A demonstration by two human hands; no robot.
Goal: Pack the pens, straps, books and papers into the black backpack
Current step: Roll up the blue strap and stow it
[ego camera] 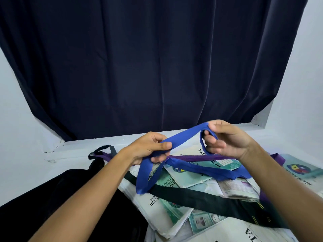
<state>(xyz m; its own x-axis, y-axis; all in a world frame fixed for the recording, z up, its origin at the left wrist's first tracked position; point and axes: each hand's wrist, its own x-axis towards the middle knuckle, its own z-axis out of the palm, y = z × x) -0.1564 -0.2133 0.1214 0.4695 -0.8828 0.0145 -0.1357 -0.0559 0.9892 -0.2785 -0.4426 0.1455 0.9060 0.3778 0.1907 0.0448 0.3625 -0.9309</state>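
Dark navy curtain (157, 63) behind, white bench (31, 173) in front. Blue strap (181, 137) is held up over the pile, between both hands. Left hand (150, 147): fingers closed, thumb pinching the strap flat near its middle, a loop hanging below. Right hand (225, 138): fingers curled and threaded through a small loop at the strap end, closed on it. Rest of the blue strap trails right across the books (185, 175).

Step in hand, my read: folding or coiling the blue strap into a bundle before packing. Next move calls for gathering the hanging loop and the trailing tail into one hand, then carrying left to the bag.

Purple strap (197, 157) runs flat across the pile under the hands. Black strap (201, 196) lies diagonally over the books and papers (232, 231), nearer the person. None of these are packed yet.

Black backpack (57, 194) sits lower left, just beside the pile, partly under the left forearm. Can't tell if it's open, or what's in it; interior not visible. No pens visible.
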